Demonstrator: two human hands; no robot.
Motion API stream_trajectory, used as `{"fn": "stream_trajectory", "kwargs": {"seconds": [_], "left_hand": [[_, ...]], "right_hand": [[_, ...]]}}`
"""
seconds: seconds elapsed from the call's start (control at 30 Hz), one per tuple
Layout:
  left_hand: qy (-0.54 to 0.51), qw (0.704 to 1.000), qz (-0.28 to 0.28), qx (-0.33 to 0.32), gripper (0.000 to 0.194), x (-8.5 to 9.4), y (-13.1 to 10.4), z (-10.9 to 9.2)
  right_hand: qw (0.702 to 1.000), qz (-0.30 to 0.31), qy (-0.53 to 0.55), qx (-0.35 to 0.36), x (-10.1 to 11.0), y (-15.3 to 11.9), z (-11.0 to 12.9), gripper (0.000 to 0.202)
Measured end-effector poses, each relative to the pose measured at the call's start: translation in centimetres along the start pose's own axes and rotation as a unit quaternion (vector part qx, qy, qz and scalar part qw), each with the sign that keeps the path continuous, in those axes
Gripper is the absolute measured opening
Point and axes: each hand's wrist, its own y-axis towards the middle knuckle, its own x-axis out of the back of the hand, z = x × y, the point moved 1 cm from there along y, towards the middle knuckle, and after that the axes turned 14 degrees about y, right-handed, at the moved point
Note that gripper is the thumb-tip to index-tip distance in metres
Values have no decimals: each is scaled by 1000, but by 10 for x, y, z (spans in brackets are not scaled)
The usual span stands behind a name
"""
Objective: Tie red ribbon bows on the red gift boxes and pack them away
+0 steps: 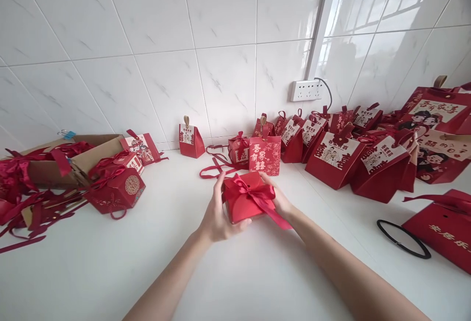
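I remotely steady a gift box (238,211) before a favor bag (265,156), left hand (215,218) and right hand (279,198) fingers (218,189) curled around its sides, its bow (248,192) likely needing gentleness next.

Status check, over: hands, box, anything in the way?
Left hand and right hand holding the red box, one each side. Ribbon tied in a bow. Red bag standing behind; nothing seen blocking the hands.
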Motion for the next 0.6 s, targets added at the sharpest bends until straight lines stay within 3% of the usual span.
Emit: {"fn": "stream_trajectory", "kwargs": {"seconds": [0.1, 0.27, 0.47, 0.6], "left_hand": [[120, 993, -2, -10, 99, 0, 3, 5], [88, 991, 26, 98, 97, 4, 9, 13], [120, 992, 21, 25, 89, 9, 9, 13], [104, 993, 14, 46, 84, 7, 9, 17]], "right_hand": [[998, -8, 58, -22, 0, 3, 2, 31], [998, 21, 36, -40, -1, 1, 10, 39], [999, 2, -32, 21, -8, -7, 16, 35], [996, 27, -77, 40, -8, -6, 16, 31]]}}
